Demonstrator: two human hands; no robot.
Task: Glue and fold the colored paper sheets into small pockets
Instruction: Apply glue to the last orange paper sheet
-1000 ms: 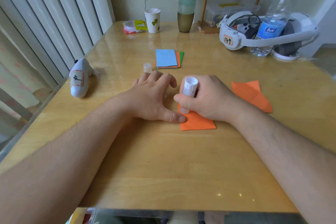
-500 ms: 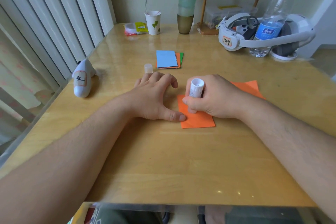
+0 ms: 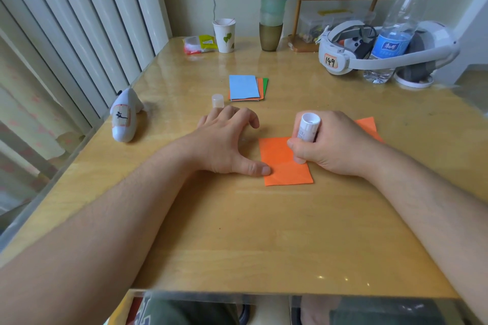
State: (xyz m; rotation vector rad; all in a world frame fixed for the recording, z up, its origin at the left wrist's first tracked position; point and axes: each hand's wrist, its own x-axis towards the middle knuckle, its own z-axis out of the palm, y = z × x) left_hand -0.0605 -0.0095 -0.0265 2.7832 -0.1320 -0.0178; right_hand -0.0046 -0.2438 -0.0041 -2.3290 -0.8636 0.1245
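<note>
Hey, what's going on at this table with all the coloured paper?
A person is gluing paper. The right hand grips a white glue stick, its lower end down on an orange sheet. The left hand rests spread on the wooden table, thumb at the sheet's left edge. The glue's cap stands beyond the left hand's fingers, beside a stack of more sheets, blue on top. Another orange piece lies behind the right hand.

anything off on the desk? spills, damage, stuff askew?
Nothing spilled or damaged. The glue cap stands loose behind the left hand, normal while the right hand holds the open glue stick on the orange sheet. The paper stack is slightly fanned.
</note>
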